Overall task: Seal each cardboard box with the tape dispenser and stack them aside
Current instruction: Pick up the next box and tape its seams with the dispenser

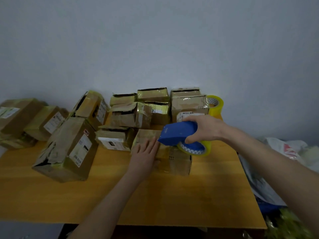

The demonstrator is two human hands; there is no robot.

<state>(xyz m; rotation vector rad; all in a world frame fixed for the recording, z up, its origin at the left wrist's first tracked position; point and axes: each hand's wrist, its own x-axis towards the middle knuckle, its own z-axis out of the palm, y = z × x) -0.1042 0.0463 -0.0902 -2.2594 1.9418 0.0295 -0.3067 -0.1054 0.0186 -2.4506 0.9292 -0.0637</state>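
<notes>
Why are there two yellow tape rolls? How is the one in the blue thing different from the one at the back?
The loaded roll is fitted into the blue dispenser, gripped by the right hand above a box; the spare roll sits loose on the table with no holder. The loaded roll is near the front; the spare roll is farther back, untouched. Both are yellowish tape on white patterned cores.
</notes>
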